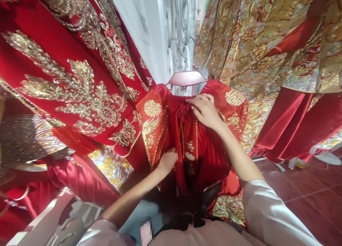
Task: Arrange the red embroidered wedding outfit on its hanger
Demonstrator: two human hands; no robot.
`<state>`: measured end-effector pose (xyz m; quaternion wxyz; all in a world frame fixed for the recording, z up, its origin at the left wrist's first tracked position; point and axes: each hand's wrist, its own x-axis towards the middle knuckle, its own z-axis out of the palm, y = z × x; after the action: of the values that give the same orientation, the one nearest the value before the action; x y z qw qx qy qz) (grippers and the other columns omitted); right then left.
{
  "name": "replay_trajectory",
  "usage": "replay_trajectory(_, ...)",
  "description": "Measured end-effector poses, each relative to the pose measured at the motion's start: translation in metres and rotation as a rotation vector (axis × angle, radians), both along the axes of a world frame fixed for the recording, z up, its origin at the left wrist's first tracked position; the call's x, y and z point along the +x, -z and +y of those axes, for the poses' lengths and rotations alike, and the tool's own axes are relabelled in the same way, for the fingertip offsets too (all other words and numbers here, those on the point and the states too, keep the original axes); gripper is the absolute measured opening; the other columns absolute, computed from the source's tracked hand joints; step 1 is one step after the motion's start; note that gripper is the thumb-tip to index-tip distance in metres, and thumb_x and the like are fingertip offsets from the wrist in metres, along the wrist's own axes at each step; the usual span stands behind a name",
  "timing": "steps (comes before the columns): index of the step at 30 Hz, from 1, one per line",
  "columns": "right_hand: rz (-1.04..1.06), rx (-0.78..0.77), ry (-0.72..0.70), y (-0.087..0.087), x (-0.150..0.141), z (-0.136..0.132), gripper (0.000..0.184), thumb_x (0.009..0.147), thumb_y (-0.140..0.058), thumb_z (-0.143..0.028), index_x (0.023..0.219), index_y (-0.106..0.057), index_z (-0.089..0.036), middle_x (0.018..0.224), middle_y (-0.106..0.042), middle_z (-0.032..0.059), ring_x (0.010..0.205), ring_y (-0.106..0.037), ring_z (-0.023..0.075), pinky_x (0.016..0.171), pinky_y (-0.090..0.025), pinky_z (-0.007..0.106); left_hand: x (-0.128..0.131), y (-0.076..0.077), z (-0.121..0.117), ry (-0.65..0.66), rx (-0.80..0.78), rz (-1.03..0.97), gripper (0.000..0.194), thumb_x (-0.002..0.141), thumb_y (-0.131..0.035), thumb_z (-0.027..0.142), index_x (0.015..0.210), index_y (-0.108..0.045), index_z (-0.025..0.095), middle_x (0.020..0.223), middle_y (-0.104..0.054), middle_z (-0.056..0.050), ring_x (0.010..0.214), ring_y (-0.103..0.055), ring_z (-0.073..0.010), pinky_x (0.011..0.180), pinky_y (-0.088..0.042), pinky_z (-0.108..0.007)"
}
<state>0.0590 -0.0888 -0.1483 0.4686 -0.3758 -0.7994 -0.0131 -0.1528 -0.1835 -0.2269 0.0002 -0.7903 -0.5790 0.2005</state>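
In front of me a red dress [211, 146] with gold embroidery and a gathered neckline hangs from a pale pink padded hanger [187, 78]. A red ribbon [180, 164] is tied at its neckline and trails down the front. My left hand [168, 160] is closed at the ribbon's side, apparently on that strip, though its fingertips are hidden. Over the upper chest, just right of the knot, lies my right hand [204, 108], palm down with its fingers stretched out and touching the cloth.
Red drapery with gold beading [88, 92] fills the left side. Gold brocade garments [235, 42] hang at the right, above red satin cloth [283, 128]. The hanger's hook rests by a white scrollwork frame [169, 35]. Dark red tiles [304, 189] cover the floor.
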Motion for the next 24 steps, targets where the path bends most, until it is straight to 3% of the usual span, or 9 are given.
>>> replay_trajectory(3,-0.029,-0.014,0.012,-0.005,-0.002,-0.002,0.036,0.091,-0.036,-0.025,0.114,-0.063,-0.020,0.101,-0.066,0.0063,0.103,-0.050,0.0228,0.095,-0.024,0.041,-0.014,0.029,-0.019,-0.034,-0.146,0.032,0.025,0.080,-0.048,-0.001,0.085,-0.070,0.008,0.082,-0.067,-0.016,0.077,-0.068,-0.0249,0.064,-0.053,-0.029)
replay_trajectory(6,-0.071,-0.011,0.035,-0.008,-0.006,-0.004,0.032,0.091,-0.040,-0.029,0.106,-0.066,-0.019,0.096,-0.065,0.0065,0.100,-0.049,0.0231,0.094,-0.023,0.042,-0.018,0.029,-0.028,-0.021,-0.229,0.039,0.018,0.079,-0.053,0.003,0.078,-0.071,0.010,0.075,-0.067,-0.014,0.073,-0.068,-0.0253,0.062,-0.052,-0.029)
replay_trajectory(8,-0.087,-0.009,0.055,-0.008,-0.006,-0.005,0.028,0.089,-0.044,-0.031,0.096,-0.069,-0.019,0.088,-0.064,0.0062,0.096,-0.048,0.0231,0.093,-0.022,0.042,-0.014,0.007,-0.024,0.028,-0.273,0.022,0.012,0.081,-0.059,0.015,0.078,-0.071,0.012,0.077,-0.068,-0.013,0.075,-0.067,-0.0256,0.064,-0.052,-0.031)
replay_trajectory(11,-0.049,-0.033,-0.011,-0.005,0.001,-0.007,0.020,0.083,-0.051,-0.029,0.078,-0.068,-0.020,0.079,-0.062,0.0030,0.088,-0.046,0.0209,0.093,-0.022,0.043,0.001,-0.049,-0.006,0.180,-0.176,-0.136,0.026,0.092,-0.047,0.034,0.092,-0.069,0.019,0.094,-0.067,-0.008,0.086,-0.065,-0.0211,0.076,-0.051,-0.031)
replay_trajectory(14,0.018,-0.065,-0.187,-0.002,0.017,-0.009,0.014,0.076,-0.055,-0.028,0.066,-0.062,-0.021,0.078,-0.061,0.0005,0.089,-0.045,0.0195,0.094,-0.024,0.042,0.020,-0.108,0.021,0.398,0.424,-0.410,0.031,0.094,-0.039,0.029,0.113,-0.061,0.017,0.113,-0.062,-0.010,0.108,-0.055,-0.0224,0.097,-0.042,-0.038)
replay_trajectory(16,0.055,-0.086,-0.304,0.000,0.029,-0.010,0.013,0.073,-0.055,-0.028,0.064,-0.060,-0.020,0.079,-0.060,0.0003,0.090,-0.045,0.0193,0.093,-0.027,0.041,0.029,-0.133,0.038,0.514,0.598,-0.457,0.036,0.090,-0.046,0.028,0.124,-0.054,0.016,0.126,-0.055,-0.012,0.122,-0.045,-0.0259,0.108,-0.029,-0.046)
replay_trajectory(19,0.146,-0.134,-0.480,0.000,0.044,-0.011,0.012,0.071,-0.058,-0.030,0.066,-0.060,-0.020,0.081,-0.059,0.0010,0.088,-0.046,0.0185,0.089,-0.031,0.039,0.030,-0.145,0.056,0.638,0.408,-0.507,0.034,0.087,-0.050,0.028,0.119,-0.055,0.019,0.125,-0.056,-0.007,0.126,-0.039,-0.0244,0.111,-0.023,-0.046)
replay_trajectory(21,0.271,-0.179,-0.670,-0.003,0.049,-0.017,0.020,0.071,-0.060,-0.037,0.066,-0.059,-0.018,0.079,-0.057,0.0017,0.081,-0.047,0.0170,0.081,-0.034,0.036,0.024,-0.141,0.061,0.639,0.284,-0.554,0.023,0.086,-0.051,0.029,0.105,-0.060,0.019,0.113,-0.062,-0.004,0.121,-0.041,-0.0237,0.109,-0.027,-0.044)
replay_trajectory(24,0.364,-0.230,-0.941,-0.014,0.052,-0.048,0.033,0.075,-0.060,-0.044,0.059,-0.054,-0.016,0.070,-0.053,0.0005,0.069,-0.044,0.0130,0.072,-0.033,0.032,0.013,-0.131,0.060,0.574,0.305,-0.577,0.019,0.081,-0.058,0.032,0.093,-0.061,0.018,0.100,-0.064,-0.004,0.113,-0.043,-0.0250,0.107,-0.027,-0.046)
